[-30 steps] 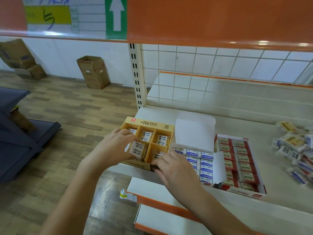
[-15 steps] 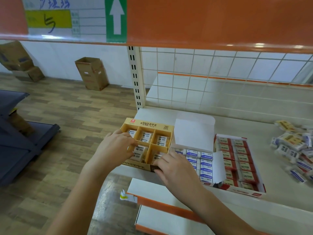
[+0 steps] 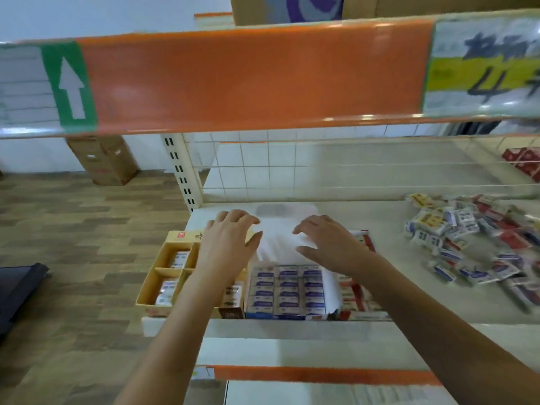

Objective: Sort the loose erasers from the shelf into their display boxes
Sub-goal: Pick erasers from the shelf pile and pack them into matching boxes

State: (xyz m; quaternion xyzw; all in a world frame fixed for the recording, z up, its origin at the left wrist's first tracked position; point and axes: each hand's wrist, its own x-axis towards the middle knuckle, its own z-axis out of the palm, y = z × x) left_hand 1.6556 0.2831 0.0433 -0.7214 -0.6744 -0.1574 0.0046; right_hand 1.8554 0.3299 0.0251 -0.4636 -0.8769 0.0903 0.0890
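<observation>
Three display boxes stand side by side at the shelf's front edge: a yellow divided box [image 3: 159, 276] with wrapped erasers, a box of blue-and-white erasers [image 3: 287, 290] with its white lid flap [image 3: 277, 244] raised, and a red box [image 3: 355, 293], mostly hidden by my right arm. My left hand [image 3: 228, 241] hovers over the yellow box's far right part, fingers relaxed and holding nothing. My right hand [image 3: 330, 244] is spread over the flap and the red box's far end, also holding nothing. A pile of loose erasers [image 3: 467, 244] lies to the right. The view is motion-blurred.
An orange-fronted upper shelf [image 3: 248, 77] hangs low over the work area. The white shelf upright [image 3: 181, 171] stands at the left, with a wire grid behind. A cardboard carton [image 3: 102, 159] stands on the wood floor. Red packs [image 3: 523, 162] sit far right.
Both hands left the yellow box's compartments and moved further in over the shelf, above the white flap. The view swung right, and more of the loose pile shows.
</observation>
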